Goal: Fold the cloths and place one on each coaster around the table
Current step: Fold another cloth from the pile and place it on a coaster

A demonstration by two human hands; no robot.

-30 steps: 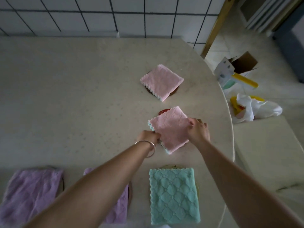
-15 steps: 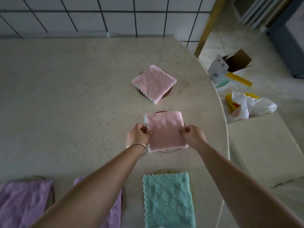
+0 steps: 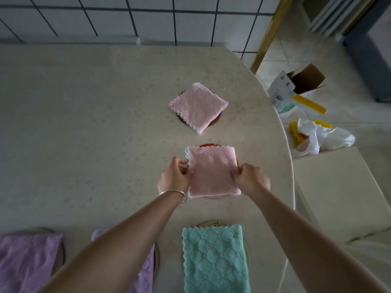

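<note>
Both hands (image 3: 213, 179) curled, pinching

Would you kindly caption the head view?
Both hands hold a folded pink cloth on a coaster.

Two pale pink square fleece cloths (image 3: 212, 172) (image 3: 198, 106), a teal quilted-diamond cloth (image 3: 214, 259), two lilac cloths (image 3: 25, 261) (image 3: 146, 271), a beige speckled worktop (image 3: 84, 123), a white black-grouted tile wall (image 3: 148, 17).

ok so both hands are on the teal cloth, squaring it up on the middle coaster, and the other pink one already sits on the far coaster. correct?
Not quite: the cloth in both hands is pink, not teal. The head view shows the left hand and right hand gripping the side edges of the pink cloth over the middle coaster. The teal cloth lies nearer, untouched. The other pink cloth does sit on the far coaster.
</note>
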